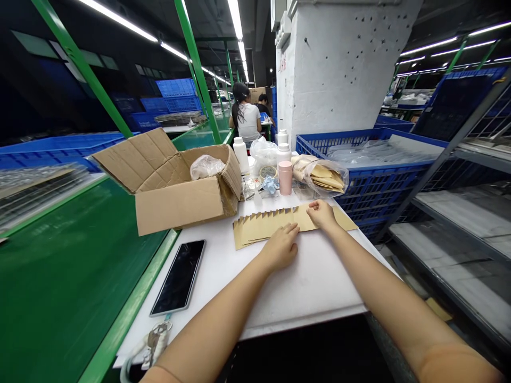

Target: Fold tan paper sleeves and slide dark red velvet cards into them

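The person's left forearm (211, 319) and right forearm (371, 287) reached in from the bottom of the view, over a white tabletop (303, 298). The left hand (280, 247) lay nearly flat, its fingers (288, 232) close together, with their tips touching the near edge of a fanned row of brown paper sheets (267, 226). The right hand (321, 214) rested on the paper farther along, its fingers (315, 207) curled narrowly downward; whether they pinched a sheet could not be told.

The row's long axis ran across the tabletop from left to right, rising slightly to the right, with pointed corners staggered along its far side. A black phone (178, 276) lay left of the hands, with keys (157, 340) near the tabletop's corner. Beyond the paper stood an open cardboard box (175, 186), a pink bottle (285, 177), white bottles (241, 154) and a clear bag (323, 175) holding more brown paper. A blue crate (371, 181) sat to the right, and a co-worker (245, 119) in a white shirt faced away farther back.
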`<move>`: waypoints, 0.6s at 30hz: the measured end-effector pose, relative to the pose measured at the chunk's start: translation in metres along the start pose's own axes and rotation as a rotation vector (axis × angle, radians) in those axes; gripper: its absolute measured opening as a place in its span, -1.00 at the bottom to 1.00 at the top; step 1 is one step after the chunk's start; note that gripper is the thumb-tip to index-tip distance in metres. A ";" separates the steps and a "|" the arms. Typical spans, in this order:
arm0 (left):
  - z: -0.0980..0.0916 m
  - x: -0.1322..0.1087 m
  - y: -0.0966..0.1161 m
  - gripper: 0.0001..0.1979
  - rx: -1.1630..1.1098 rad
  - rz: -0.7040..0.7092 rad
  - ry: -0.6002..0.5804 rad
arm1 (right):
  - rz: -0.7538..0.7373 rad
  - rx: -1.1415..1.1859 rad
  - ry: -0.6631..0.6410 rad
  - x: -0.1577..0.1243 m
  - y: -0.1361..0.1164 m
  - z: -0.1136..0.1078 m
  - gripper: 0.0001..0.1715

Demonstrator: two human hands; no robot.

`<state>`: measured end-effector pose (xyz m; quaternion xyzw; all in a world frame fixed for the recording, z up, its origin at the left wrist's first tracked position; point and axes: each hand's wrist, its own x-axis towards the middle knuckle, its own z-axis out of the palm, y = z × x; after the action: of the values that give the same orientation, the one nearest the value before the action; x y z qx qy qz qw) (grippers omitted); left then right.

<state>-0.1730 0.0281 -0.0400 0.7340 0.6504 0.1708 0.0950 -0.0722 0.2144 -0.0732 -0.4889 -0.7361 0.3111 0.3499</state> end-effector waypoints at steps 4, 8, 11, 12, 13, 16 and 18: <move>0.001 0.000 0.000 -0.43 0.030 0.007 -0.039 | -0.015 -0.071 -0.011 0.002 -0.001 0.003 -0.80; 0.001 0.000 0.001 -0.41 0.021 0.003 -0.047 | -0.044 -0.144 -0.015 0.003 0.000 0.008 -0.79; 0.001 0.000 0.001 -0.42 -0.002 -0.006 -0.048 | -0.092 -0.206 -0.026 0.000 -0.002 0.011 -0.79; 0.002 0.001 0.000 -0.42 -0.008 -0.006 -0.048 | -0.112 -0.230 -0.029 -0.001 -0.003 0.010 -0.78; 0.002 0.001 0.000 -0.43 -0.011 -0.005 -0.046 | -0.131 -0.255 -0.029 -0.001 -0.004 0.008 -0.77; 0.002 0.001 -0.001 -0.46 -0.023 -0.005 -0.031 | -0.170 -0.340 0.001 -0.002 -0.007 -0.010 -0.70; 0.002 0.000 -0.001 -0.47 -0.029 -0.008 -0.029 | -0.170 -0.399 0.022 -0.001 -0.006 -0.028 -0.70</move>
<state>-0.1732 0.0287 -0.0421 0.7324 0.6492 0.1694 0.1157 -0.0520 0.2148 -0.0528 -0.4880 -0.8178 0.1232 0.2792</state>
